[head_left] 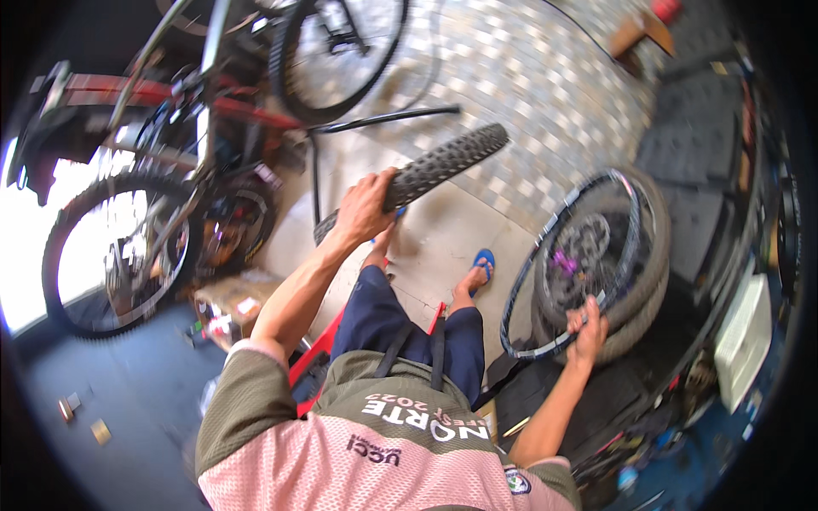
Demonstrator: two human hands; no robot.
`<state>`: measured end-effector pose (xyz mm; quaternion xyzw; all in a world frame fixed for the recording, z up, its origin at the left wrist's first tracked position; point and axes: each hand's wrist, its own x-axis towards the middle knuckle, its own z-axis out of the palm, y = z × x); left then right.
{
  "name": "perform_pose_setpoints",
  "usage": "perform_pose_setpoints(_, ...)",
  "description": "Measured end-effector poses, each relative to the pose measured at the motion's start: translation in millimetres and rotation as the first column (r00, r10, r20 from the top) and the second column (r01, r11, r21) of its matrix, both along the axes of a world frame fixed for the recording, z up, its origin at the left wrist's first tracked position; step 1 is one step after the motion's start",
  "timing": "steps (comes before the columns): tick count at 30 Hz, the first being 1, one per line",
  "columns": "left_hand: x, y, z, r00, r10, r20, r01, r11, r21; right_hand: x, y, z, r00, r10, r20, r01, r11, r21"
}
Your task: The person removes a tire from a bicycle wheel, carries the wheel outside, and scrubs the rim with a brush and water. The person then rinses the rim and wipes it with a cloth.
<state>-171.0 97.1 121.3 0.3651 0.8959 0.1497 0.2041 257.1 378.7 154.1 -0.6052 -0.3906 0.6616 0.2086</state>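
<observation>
My left hand (pixel 368 209) is closed round a black knobbly bicycle tyre (pixel 452 159), which I see nearly edge-on, slanting up to the right in front of my legs. On the right, my right hand (pixel 588 330) grips the lower edge of a black bicycle rim (pixel 516 300) with pale markings. The rim is tilted and held above a pile of tyres (pixel 654 255). Inside its ring show round metal discs (pixel 588 234) and a purple part (pixel 564 261); I cannot tell whether these belong to the rim or lie behind it.
At the left stands a bicycle with a knobbly wheel (pixel 55 255); another wheel (pixel 281 72) is at the top. A black bar on a stand (pixel 409 117) juts toward the middle. A cardboard box (pixel 226 307) lies left, black padded panels (pixel 690 128) right, a white tray (pixel 743 341) far right.
</observation>
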Motion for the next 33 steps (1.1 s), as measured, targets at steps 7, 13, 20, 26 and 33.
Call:
perform_pose_setpoints(7, 3, -110, 41, 0.986, 0.144, -0.083, -0.145, 0.989, -0.01, 9, 15, 19, 0.968, 0.227, 0.109, -0.236, 0.969, 0.079)
perform_pose_setpoints(13, 20, -214, 74, 0.966, 0.231, -0.121, -0.238, 0.97, -0.051, -29, 18, 15, 0.91, 0.387, 0.147, -0.396, 0.918, 0.032)
perform_pose_setpoints(20, 34, -332, 76, 0.905, 0.382, -0.186, -0.398, 0.916, -0.052, -117, 2, 27, 0.817, 0.543, 0.195, -0.559, 0.828, 0.036)
perform_pose_setpoints(26, 50, -412, 70, 0.841, 0.515, -0.165, -0.528, 0.848, -0.045, -197, -31, 39, 0.769, 0.603, 0.212, -0.618, 0.786, 0.004)
perform_pose_setpoints(33, 81, -503, 60, 0.704, 0.707, -0.073, -0.71, 0.697, -0.096, -280, -56, 45, 0.671, 0.716, 0.195, -0.734, 0.679, 0.031)
